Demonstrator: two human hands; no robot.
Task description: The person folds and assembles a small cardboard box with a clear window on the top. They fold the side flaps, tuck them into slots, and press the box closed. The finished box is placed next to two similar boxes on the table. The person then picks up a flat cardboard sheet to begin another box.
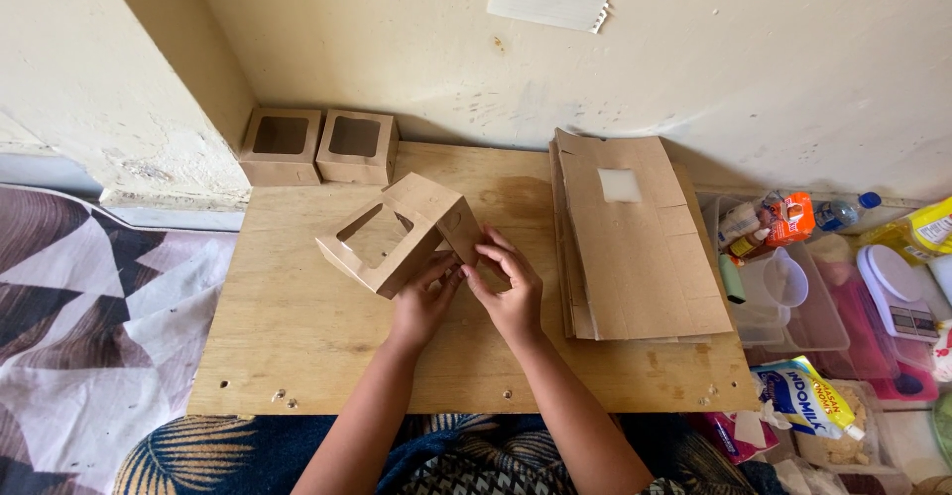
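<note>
A brown cardboard box (392,232) with a square window cut in one face lies tilted on the wooden board (297,336), partly folded. My left hand (424,302) grips its near lower edge, fingers under a flap. Beside it, my right hand (508,282) pinches the box's right side flap. A stack of flat, unfolded brown box blanks (635,247) lies to the right of my hands; the top one has a clear window patch.
Two finished window boxes (317,145) stand at the board's far left against the wall. Clear plastic tubs (793,302) with packets, a bottle and a small scale crowd the right side. A patterned cloth (89,326) covers the left. The wall rises directly behind.
</note>
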